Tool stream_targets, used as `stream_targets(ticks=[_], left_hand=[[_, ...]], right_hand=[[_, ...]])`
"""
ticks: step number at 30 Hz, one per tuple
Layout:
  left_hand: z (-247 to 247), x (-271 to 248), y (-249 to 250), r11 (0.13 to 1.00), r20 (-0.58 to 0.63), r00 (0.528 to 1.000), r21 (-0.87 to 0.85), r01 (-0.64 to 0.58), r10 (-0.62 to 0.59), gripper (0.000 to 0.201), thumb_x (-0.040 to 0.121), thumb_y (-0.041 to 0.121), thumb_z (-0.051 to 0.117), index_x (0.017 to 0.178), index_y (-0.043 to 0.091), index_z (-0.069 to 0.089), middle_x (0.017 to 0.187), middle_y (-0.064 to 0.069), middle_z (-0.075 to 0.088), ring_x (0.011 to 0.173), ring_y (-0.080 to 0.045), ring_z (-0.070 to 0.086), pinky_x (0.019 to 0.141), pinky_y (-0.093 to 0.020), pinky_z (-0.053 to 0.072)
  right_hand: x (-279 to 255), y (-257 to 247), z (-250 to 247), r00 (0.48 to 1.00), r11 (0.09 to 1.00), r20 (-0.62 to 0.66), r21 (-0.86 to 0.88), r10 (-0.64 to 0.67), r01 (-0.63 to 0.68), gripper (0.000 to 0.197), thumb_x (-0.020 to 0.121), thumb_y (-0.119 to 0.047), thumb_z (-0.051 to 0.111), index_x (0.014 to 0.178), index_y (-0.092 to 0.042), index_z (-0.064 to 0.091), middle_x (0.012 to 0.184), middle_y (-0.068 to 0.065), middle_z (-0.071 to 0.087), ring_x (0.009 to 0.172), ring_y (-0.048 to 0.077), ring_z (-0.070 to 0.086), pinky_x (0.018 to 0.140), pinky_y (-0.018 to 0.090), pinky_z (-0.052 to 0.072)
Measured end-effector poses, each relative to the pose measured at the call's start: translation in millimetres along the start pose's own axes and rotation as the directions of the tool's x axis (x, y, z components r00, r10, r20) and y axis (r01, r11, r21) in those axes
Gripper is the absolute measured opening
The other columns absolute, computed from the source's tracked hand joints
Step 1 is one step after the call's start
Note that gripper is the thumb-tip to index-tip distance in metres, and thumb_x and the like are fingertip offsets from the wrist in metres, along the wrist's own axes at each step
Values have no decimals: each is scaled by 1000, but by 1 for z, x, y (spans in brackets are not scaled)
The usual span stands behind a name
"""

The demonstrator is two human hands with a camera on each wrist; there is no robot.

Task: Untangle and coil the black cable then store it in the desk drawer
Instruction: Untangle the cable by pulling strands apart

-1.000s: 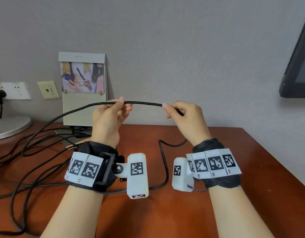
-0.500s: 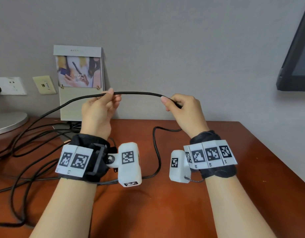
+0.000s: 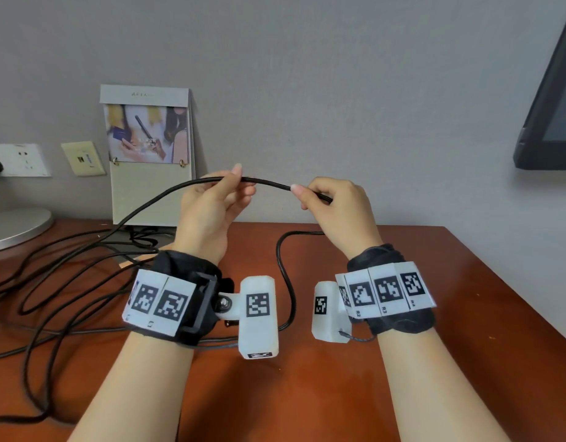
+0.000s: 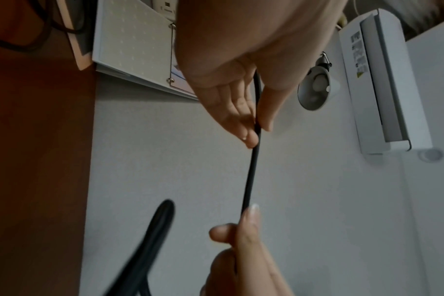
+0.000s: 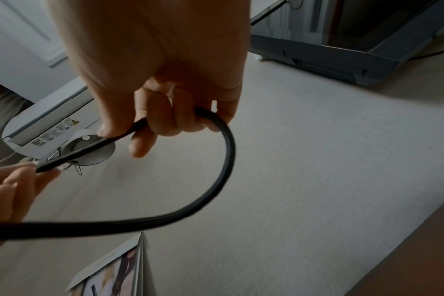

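A black cable stretches in a short span between both hands, held above the wooden desk. My left hand pinches it between thumb and fingers; the left wrist view shows the cable leaving that pinch. My right hand grips it with curled fingers, and the cable bends out of the fist in a loop. From there it drops to the desk behind my wrists. The rest lies in tangled loops at the left of the desk. No drawer is in view.
A standing calendar leans against the wall behind the left hand. A round lamp base sits far left, under wall sockets with a plug in. A dark monitor hangs at the upper right. The desk's right edge runs diagonally.
The hands have come closer together, so the cable span between them is shorter. The left hand slid along the cable toward the right hand.
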State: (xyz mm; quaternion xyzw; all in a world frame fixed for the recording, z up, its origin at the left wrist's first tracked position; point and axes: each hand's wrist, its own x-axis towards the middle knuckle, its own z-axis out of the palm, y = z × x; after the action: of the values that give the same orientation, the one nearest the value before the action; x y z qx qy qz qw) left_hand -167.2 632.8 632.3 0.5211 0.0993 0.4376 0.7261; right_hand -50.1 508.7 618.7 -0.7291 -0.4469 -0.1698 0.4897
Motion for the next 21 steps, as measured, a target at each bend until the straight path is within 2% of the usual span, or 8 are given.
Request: stream_targets(ticks=[4, 8, 10, 12, 14, 16, 20, 21], left_hand=[[-12, 5, 7, 998, -92, 995, -45, -36, 31, 16, 90, 7, 59, 75, 9, 56, 64, 0, 63, 57, -8, 62, 63, -15, 53], [-18, 7, 9, 996, -143, 989, -78, -44, 33, 17, 91, 7, 58, 75, 9, 56, 75, -7, 64, 57, -7, 62, 63, -15, 53], [-13, 5, 7, 997, -104, 994, -72, -40, 33, 16, 91, 8, 58, 75, 10, 56, 68, -2, 67, 59, -8, 63, 63, -16, 53], [-5, 1, 3, 1000, -8, 1000, -10, -18, 18, 14, 91, 9, 58, 77, 11, 57, 67, 0, 69, 62, -9, 64, 63, -17, 53], [2, -2, -2, 999, 38, 999, 37, -3, 2, 11, 91, 8, 58, 80, 10, 57, 68, 0, 70, 62, -10, 65, 63, -16, 53], [3, -1, -4, 999, 34, 999, 53, -2, 0, 12, 91, 6, 56, 80, 9, 57, 67, -1, 70, 61, -10, 66, 63, -16, 53], [-5, 4, 2, 999, 26, 1000, 43, -16, 15, 13, 91, 3, 55, 79, 7, 57, 66, -2, 70, 61, -10, 66, 65, -16, 53], [-7, 4, 4, 999, 25, 999, 42, -25, 24, 13, 91, 2, 55, 79, 7, 57, 66, -2, 70, 60, -11, 66, 65, -16, 53]], right_hand=[[1, 3, -1, 1000, 999, -26, 39, 15, -14, 40, 89, -42, 57, 70, -8, 64, 70, 9, 67, 70, 24, 61, 70, 39, 49], [1, 1, -1, 999, 999, -44, 37, 12, -11, 39, 91, -40, 56, 71, -7, 64, 70, 9, 66, 70, 24, 60, 68, 37, 48], [0, 0, 1, 999, 1000, -44, 22, -3, 4, 40, 91, -39, 55, 72, -5, 62, 69, 12, 64, 67, 26, 58, 65, 38, 47], [0, -3, 2, 999, 999, -28, 29, -19, 20, 40, 91, -39, 56, 72, -4, 61, 66, 14, 62, 62, 26, 53, 61, 35, 43], [-1, -6, 3, 999, 999, -6, 23, -33, 33, 40, 91, -39, 56, 71, -4, 60, 62, 13, 58, 55, 20, 45, 56, 32, 37], [-2, -6, 3, 999, 999, 8, 18, -32, 32, 39, 90, -38, 57, 70, -5, 62, 60, 10, 57, 54, 15, 42, 55, 29, 34], [0, -4, 2, 1000, 999, 24, 49, -4, 3, 37, 90, -37, 57, 70, -7, 64, 66, 6, 64, 64, 20, 57, 64, 30, 43], [0, -4, 3, 1000, 998, 30, 56, 1, -2, 37, 91, -36, 57, 70, -7, 64, 65, 2, 64, 66, 18, 59, 65, 28, 45]])
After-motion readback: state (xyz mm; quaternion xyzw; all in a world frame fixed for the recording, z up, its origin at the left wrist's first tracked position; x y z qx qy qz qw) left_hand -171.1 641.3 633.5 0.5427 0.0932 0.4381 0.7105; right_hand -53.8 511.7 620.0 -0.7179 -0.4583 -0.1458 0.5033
